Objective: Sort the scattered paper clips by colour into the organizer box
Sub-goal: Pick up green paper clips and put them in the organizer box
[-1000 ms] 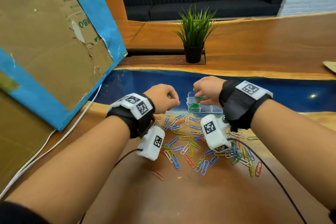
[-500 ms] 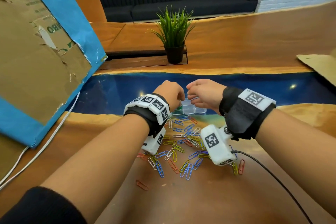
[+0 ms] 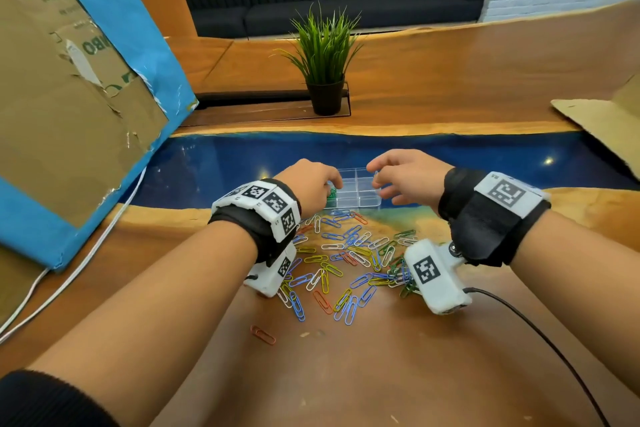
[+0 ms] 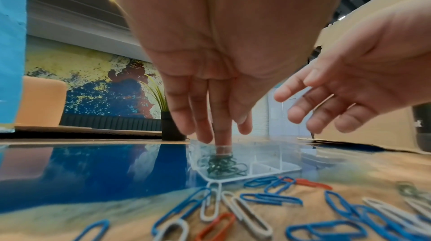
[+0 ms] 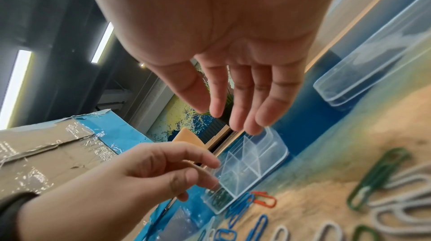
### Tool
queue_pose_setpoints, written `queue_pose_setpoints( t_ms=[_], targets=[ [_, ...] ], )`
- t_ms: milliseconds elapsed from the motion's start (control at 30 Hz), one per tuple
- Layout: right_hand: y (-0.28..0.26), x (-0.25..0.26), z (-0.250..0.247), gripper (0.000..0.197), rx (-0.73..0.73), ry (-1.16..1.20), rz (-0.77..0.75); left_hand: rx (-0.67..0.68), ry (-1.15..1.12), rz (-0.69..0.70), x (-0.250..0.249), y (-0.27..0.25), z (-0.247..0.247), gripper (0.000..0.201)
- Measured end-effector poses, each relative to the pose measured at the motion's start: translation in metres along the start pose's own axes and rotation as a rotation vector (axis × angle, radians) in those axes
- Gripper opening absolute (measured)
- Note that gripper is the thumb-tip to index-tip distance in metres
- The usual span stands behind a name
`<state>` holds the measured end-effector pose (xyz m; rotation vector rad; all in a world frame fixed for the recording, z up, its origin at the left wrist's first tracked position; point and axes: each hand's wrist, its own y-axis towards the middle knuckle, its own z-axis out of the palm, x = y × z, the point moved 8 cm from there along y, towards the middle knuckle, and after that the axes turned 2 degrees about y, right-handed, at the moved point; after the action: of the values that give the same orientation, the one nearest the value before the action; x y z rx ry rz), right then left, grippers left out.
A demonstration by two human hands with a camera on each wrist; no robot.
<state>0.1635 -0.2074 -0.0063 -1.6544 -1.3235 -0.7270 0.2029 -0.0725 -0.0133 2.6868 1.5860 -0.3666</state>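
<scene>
Head view shows your left hand [image 3: 309, 184] open over the organizer box [image 3: 356, 191], right hand [image 3: 405, 177] open too; paper clips [image 3: 346, 253] (light, slippery) pinch best at the ends.

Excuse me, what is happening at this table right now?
A person is sorting coloured paper clips scattered on the wooden table into a clear plastic organizer box. The left hand reaches with its fingers down into the corner compartment, where green clips already lie. The right hand hovers open and empty above the box. The other compartments look empty, and most clips are not yet sorted.
</scene>
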Motion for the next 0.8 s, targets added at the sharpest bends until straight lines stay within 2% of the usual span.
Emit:
queue_pose_setpoints(
  t_ms=[100, 167, 233, 300, 367, 467, 600, 800],
  targets=[
    [-0.008, -0.004, -0.005, 0.017, 0.023, -0.138, -0.066, -0.073, -0.040, 0.028, -0.002, -0.006, -0.006, 0.033],
    [-0.015, -0.007, -0.005, 0.018, 0.067, -0.348, -0.099, -0.124, -0.051, 0.061, -0.008, -0.010, -0.011, 0.031],
    [-0.020, -0.012, -0.005, 0.017, 0.076, -0.635, -0.096, -0.109, -0.025, 0.097, -0.021, -0.014, -0.009, 0.025],
    [-0.019, -0.016, -0.009, 0.019, 0.027, -0.816, -0.084, -0.044, 0.011, 0.137, -0.038, -0.016, -0.002, 0.021],
    [-0.018, -0.017, -0.010, 0.019, 0.009, -0.867, -0.083, 0.015, 0.059, 0.183, -0.057, -0.016, 0.008, 0.019],
    [-0.019, -0.018, 0.003, 0.021, 0.089, -0.929, -0.141, 0.079, 0.129, 0.231, -0.080, -0.015, 0.020, 0.019],
    [-0.023, -0.015, 0.014, 0.028, 0.105, -0.988, -0.208, 0.159, 0.175, 0.211, -0.091, -0.010, 0.031, 0.018],
    [-0.022, -0.024, 0.009, 0.026, 0.132, -0.986, -0.167, 0.158, 0.242, 0.193, -0.098, -0.007, 0.034, 0.014]
  ],
)
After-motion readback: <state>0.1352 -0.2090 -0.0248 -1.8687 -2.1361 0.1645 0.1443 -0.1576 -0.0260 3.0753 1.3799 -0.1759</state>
